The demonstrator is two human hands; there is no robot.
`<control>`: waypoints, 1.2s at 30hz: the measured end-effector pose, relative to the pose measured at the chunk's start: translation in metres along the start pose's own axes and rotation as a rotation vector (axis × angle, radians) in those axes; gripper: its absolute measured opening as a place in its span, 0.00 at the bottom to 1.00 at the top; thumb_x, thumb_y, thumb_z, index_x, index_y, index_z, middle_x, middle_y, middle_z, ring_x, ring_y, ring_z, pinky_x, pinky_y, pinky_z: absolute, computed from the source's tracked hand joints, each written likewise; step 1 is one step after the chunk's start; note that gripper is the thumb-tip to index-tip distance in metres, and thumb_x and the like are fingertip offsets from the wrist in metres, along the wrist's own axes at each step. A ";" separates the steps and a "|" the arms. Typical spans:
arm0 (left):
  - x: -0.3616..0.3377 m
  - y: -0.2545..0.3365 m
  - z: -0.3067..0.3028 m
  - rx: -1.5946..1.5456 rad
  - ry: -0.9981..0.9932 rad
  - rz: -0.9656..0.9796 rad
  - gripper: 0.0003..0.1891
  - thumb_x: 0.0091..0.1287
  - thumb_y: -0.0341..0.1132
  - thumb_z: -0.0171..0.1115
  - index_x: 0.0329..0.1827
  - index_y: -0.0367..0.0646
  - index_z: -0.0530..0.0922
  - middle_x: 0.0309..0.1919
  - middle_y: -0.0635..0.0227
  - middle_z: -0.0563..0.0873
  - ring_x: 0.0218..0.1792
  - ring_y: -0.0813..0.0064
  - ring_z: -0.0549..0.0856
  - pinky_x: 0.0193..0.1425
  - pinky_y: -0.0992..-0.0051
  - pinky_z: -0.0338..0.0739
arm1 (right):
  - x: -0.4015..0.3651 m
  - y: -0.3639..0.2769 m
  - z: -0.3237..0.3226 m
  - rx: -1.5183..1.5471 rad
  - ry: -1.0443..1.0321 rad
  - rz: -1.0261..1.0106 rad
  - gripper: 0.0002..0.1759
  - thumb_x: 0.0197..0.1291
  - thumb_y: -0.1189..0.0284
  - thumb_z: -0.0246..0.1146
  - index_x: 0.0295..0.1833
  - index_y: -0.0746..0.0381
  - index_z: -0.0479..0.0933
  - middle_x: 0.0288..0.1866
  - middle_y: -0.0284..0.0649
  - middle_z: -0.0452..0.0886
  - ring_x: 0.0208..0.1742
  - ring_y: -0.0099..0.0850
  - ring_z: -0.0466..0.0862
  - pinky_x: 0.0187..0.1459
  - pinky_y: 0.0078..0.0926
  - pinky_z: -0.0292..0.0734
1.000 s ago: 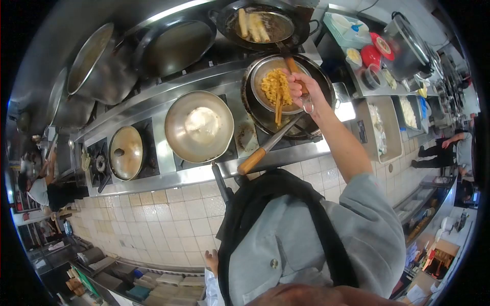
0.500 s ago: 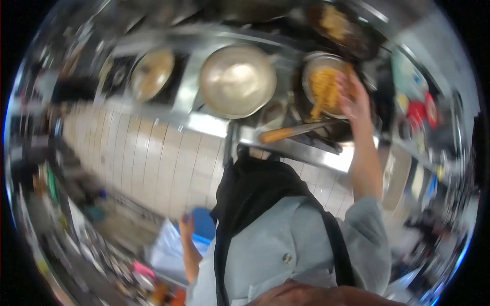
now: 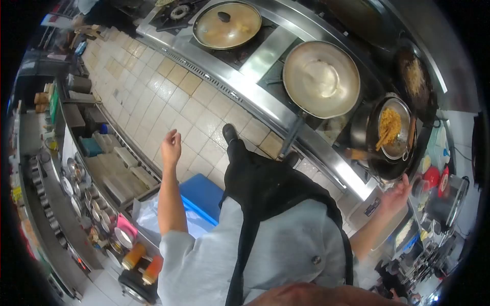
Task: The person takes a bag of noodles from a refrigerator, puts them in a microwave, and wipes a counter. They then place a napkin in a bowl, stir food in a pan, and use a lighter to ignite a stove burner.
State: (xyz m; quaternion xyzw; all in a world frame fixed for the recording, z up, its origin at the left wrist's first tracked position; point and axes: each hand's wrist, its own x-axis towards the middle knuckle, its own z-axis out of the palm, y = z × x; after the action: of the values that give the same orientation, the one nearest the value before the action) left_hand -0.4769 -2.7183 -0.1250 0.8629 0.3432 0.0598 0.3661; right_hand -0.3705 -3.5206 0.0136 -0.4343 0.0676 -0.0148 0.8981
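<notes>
My right hand (image 3: 395, 196), empty with its fingers apart, is just below the near rim of a black wok (image 3: 390, 168). A metal strainer bowl (image 3: 402, 148) rests over that wok, holding a heap of golden-yellow fried pieces (image 3: 390, 125). A wooden handle (image 3: 357, 154) sticks out from the wok toward the stove's front edge. My left hand (image 3: 171, 148) is raised over the tiled floor, fingers loosely bent, with nothing visible in it. The nearest things to it are a blue lid (image 3: 201, 193) and a white plastic bag (image 3: 171, 214).
A large silvery wok (image 3: 321, 79) with its handle over the stove edge (image 3: 306, 140) stands mid-stove. Beyond it is a covered pan (image 3: 227, 25). A dark wok (image 3: 414, 76) with food remnants sits behind. Shelves with metal bowls (image 3: 102, 209) line the left side.
My right hand has come away from the strainer bowl, down toward my body. My left hand has risen forward over the floor. My view has turned, and the stove now runs diagonally.
</notes>
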 end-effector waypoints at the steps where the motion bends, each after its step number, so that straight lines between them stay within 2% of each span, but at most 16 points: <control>1: 0.026 0.005 -0.005 0.028 0.017 0.026 0.19 0.74 0.39 0.63 0.61 0.35 0.82 0.49 0.48 0.89 0.52 0.60 0.89 0.56 0.66 0.83 | -0.003 0.004 0.024 -0.051 0.131 -0.078 0.30 0.81 0.55 0.49 0.71 0.70 0.70 0.35 0.35 0.83 0.27 0.21 0.79 0.26 0.21 0.78; 3: 0.079 0.018 -0.012 0.056 0.010 0.058 0.18 0.74 0.38 0.63 0.60 0.35 0.82 0.48 0.49 0.90 0.50 0.61 0.90 0.54 0.67 0.83 | -0.010 0.020 0.082 -0.112 0.283 -0.163 0.29 0.81 0.55 0.50 0.69 0.70 0.72 0.32 0.33 0.80 0.24 0.20 0.75 0.25 0.20 0.75; 5: 0.132 0.041 -0.003 -0.069 0.063 0.248 0.15 0.74 0.37 0.63 0.56 0.35 0.84 0.47 0.50 0.90 0.48 0.60 0.90 0.52 0.67 0.84 | 0.000 0.044 0.144 -0.292 0.231 -0.146 0.28 0.79 0.55 0.54 0.65 0.70 0.75 0.32 0.34 0.80 0.25 0.21 0.76 0.24 0.20 0.75; 6: 0.156 0.065 -0.001 -0.059 0.048 0.317 0.14 0.74 0.37 0.63 0.55 0.36 0.85 0.47 0.50 0.90 0.47 0.59 0.91 0.52 0.67 0.84 | 0.007 0.059 0.173 -0.362 0.046 -0.120 0.27 0.76 0.57 0.59 0.62 0.73 0.76 0.36 0.39 0.85 0.30 0.23 0.83 0.27 0.22 0.80; 7: 0.179 0.093 -0.001 -0.046 0.037 0.388 0.13 0.74 0.36 0.63 0.54 0.36 0.85 0.46 0.49 0.90 0.46 0.57 0.91 0.51 0.67 0.83 | 0.015 0.080 0.236 -0.409 -0.127 -0.007 0.27 0.74 0.60 0.62 0.62 0.75 0.75 0.38 0.45 0.87 0.32 0.27 0.87 0.30 0.24 0.83; 9: 0.223 0.144 0.008 -0.086 0.019 0.535 0.12 0.72 0.34 0.65 0.52 0.38 0.86 0.46 0.49 0.89 0.46 0.54 0.90 0.50 0.65 0.83 | 0.025 0.124 0.303 -0.703 -0.149 0.125 0.24 0.72 0.66 0.64 0.62 0.77 0.76 0.40 0.48 0.88 0.31 0.31 0.87 0.35 0.28 0.86; 10: 0.243 0.170 0.011 -0.092 0.002 0.616 0.11 0.71 0.34 0.65 0.52 0.38 0.86 0.45 0.50 0.89 0.45 0.52 0.89 0.50 0.63 0.83 | 0.027 0.139 0.338 -0.954 -0.062 0.283 0.19 0.71 0.72 0.64 0.61 0.74 0.78 0.42 0.46 0.89 0.34 0.29 0.88 0.37 0.27 0.86; 11: 0.261 0.195 0.014 -0.101 -0.013 0.696 0.11 0.70 0.33 0.65 0.51 0.39 0.86 0.45 0.50 0.89 0.45 0.51 0.89 0.50 0.62 0.83 | 0.026 0.156 0.359 -1.008 -0.157 0.316 0.17 0.71 0.76 0.63 0.61 0.71 0.79 0.43 0.43 0.89 0.38 0.27 0.88 0.40 0.26 0.86; 17: 0.336 0.280 0.051 0.142 -0.109 0.941 0.15 0.69 0.34 0.63 0.57 0.42 0.83 0.47 0.53 0.88 0.47 0.50 0.87 0.52 0.56 0.81 | 0.016 0.224 0.354 -0.751 -0.166 0.328 0.14 0.73 0.77 0.62 0.61 0.70 0.80 0.45 0.42 0.89 0.39 0.24 0.88 0.40 0.23 0.85; 20: 0.339 0.296 0.065 0.255 -0.211 0.920 0.21 0.67 0.34 0.65 0.63 0.45 0.81 0.60 0.54 0.84 0.58 0.50 0.84 0.63 0.57 0.79 | 0.022 0.245 0.352 -0.700 -0.174 0.322 0.13 0.73 0.77 0.62 0.59 0.68 0.81 0.43 0.40 0.89 0.38 0.23 0.87 0.39 0.21 0.84; 25: 0.352 0.276 0.075 0.414 -0.217 0.865 0.21 0.68 0.35 0.62 0.63 0.45 0.79 0.56 0.53 0.85 0.57 0.50 0.84 0.59 0.54 0.81 | 0.069 0.264 0.362 -0.985 -0.272 0.295 0.13 0.71 0.76 0.63 0.58 0.65 0.82 0.40 0.40 0.90 0.37 0.22 0.87 0.38 0.21 0.83; 26: 0.353 0.272 0.071 0.473 -0.256 0.813 0.21 0.67 0.36 0.64 0.63 0.44 0.78 0.56 0.52 0.85 0.58 0.50 0.84 0.59 0.54 0.81 | 0.078 0.270 0.356 -1.027 -0.338 0.160 0.14 0.71 0.74 0.64 0.59 0.66 0.82 0.40 0.40 0.90 0.38 0.23 0.87 0.42 0.22 0.83; 28: 0.371 0.260 0.052 0.420 -0.161 0.783 0.23 0.64 0.35 0.67 0.63 0.43 0.78 0.56 0.51 0.85 0.56 0.48 0.84 0.59 0.53 0.81 | 0.088 0.273 0.358 -0.961 -0.269 0.193 0.15 0.71 0.74 0.64 0.59 0.67 0.81 0.40 0.40 0.90 0.38 0.23 0.87 0.43 0.22 0.83; 30: 0.414 0.228 0.035 0.471 0.016 0.936 0.24 0.65 0.32 0.67 0.66 0.40 0.76 0.59 0.52 0.84 0.58 0.49 0.84 0.62 0.56 0.79 | 0.092 0.276 0.359 -0.871 -0.189 0.248 0.15 0.71 0.74 0.63 0.60 0.68 0.81 0.41 0.42 0.90 0.39 0.23 0.87 0.45 0.22 0.83; 34: 0.452 0.211 -0.002 0.550 0.056 0.902 0.24 0.63 0.33 0.69 0.63 0.40 0.78 0.56 0.52 0.85 0.54 0.48 0.86 0.60 0.56 0.81 | 0.102 0.298 0.356 -0.856 -0.120 0.303 0.15 0.72 0.75 0.63 0.59 0.69 0.81 0.42 0.43 0.90 0.39 0.24 0.87 0.44 0.22 0.83; 36: 0.460 0.225 -0.007 0.348 -0.067 0.941 0.24 0.63 0.33 0.70 0.64 0.40 0.78 0.59 0.53 0.84 0.58 0.50 0.84 0.63 0.58 0.79 | 0.107 0.314 0.363 -0.868 -0.061 0.343 0.15 0.73 0.73 0.63 0.59 0.70 0.80 0.42 0.43 0.89 0.39 0.24 0.87 0.43 0.22 0.83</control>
State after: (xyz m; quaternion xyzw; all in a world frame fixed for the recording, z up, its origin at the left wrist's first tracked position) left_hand -0.0075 -2.5333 -0.0367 0.9739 -0.0903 0.1326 0.1608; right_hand -0.2257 -3.0516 -0.0209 -0.7527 0.1122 0.1764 0.6243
